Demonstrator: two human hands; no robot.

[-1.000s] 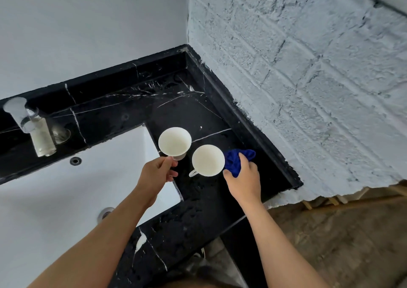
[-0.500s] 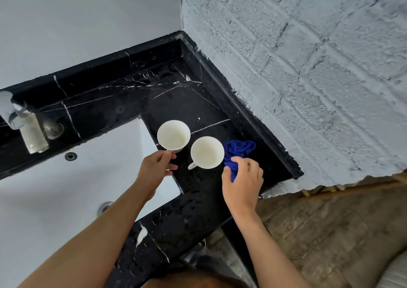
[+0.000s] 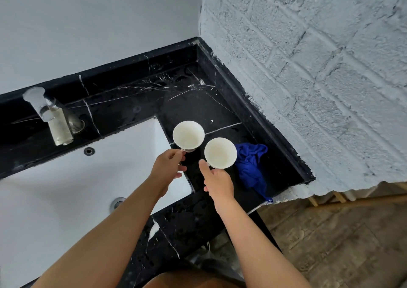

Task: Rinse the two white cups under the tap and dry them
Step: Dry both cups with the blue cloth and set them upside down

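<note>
Black marble surface with white veins, set in a corner between a smooth wall at the far side and a painted brick wall on the right. A white sink lies at left, with one tap at its far edge. Two white cups stand upright on the surface, both showing no visible contents: the left cup and the right cup, just beside each other. The left hand has its fingers closed on the left cup's handle; the right hand pinches the right cup's handle. One crumpled blue cloth lies just right of the right cup, untouched.
</note>
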